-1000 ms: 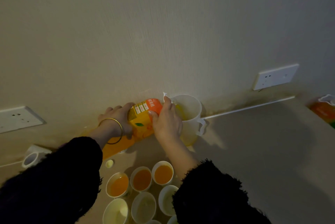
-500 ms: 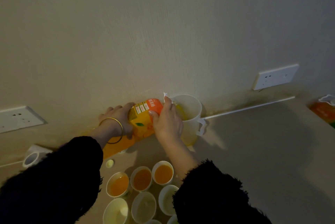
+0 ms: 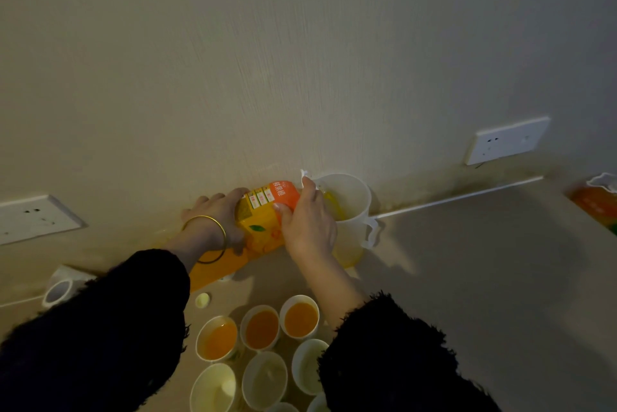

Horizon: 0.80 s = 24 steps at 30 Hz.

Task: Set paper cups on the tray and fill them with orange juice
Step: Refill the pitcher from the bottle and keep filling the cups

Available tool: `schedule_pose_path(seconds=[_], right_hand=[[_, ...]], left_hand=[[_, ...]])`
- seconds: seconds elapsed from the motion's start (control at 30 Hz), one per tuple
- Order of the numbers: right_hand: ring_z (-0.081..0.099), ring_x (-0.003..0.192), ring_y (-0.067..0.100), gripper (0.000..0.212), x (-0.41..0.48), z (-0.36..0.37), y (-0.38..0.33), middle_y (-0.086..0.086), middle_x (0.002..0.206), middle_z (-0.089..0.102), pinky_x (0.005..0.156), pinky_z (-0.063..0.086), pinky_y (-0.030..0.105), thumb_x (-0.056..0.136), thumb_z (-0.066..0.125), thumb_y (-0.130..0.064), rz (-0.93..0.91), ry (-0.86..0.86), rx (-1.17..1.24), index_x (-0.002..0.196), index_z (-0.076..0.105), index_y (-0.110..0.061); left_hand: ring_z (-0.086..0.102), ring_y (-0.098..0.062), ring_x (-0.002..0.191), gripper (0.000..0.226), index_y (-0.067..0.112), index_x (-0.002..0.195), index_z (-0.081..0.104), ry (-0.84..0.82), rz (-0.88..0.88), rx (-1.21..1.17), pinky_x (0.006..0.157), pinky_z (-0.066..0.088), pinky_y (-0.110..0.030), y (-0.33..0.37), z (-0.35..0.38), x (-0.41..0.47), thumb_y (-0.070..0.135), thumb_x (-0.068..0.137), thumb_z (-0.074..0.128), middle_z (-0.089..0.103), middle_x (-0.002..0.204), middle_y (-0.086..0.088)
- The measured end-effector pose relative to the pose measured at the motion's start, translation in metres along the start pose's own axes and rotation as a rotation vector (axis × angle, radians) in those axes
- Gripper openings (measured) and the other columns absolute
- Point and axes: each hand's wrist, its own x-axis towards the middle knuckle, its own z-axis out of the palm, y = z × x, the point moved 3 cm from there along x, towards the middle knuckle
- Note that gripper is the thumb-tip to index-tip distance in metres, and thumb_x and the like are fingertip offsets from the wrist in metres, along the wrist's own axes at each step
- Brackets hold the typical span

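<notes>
Over the last second no shift in the arrangement is registered. The orange-and-yellow cardboard juice carton (image 3: 263,221) is kept at the same tilt, with its spout end over the rim of the translucent white plastic measuring jug (image 3: 350,211), and a yellow stream is seen inside the jug. The jug is judged to be charged as an intermediate step, so the count of filled cups has not advanced.

The carton is grasped by both hands. The left hand (image 3: 217,211), with a gold bangle (image 3: 213,221) at the wrist, is wrapped round the lower body. The right hand (image 3: 309,221) is closed round the upper end, just beside the jug. The carton is held above the tabletop (image 3: 467,261), close to the wall.

Nearer the camera, white paper cups are grouped in rows. Three far-row cups (image 3: 262,328) are filled with orange juice; the near-row cups (image 3: 263,378) are seen empty. Whether a tray lies beneath them cannot be told. A small pale round cap (image 3: 202,299) lies on the tabletop beside the cups.
</notes>
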Motion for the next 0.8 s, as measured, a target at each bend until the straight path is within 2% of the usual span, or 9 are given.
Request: schedule_pose_path(seconds=[0.8], right_hand=[[0.043, 0.13, 0.024, 0.073, 0.0001, 0.0017, 0.0, 0.005, 0.143, 0.042, 0.094, 0.042, 0.036, 0.093, 0.05, -0.046, 0.004, -0.009, -0.002, 0.15, 0.013, -0.02]], left_hand=[[0.038, -0.031, 0.125, 0.114, 0.042, 0.142, 0.018, -0.003, -0.007, 0.005, 0.097, 0.04, -0.047, -0.0026, 0.0029, 0.0044, 0.034, 0.05, 0.086, 0.046, 0.132, -0.001]])
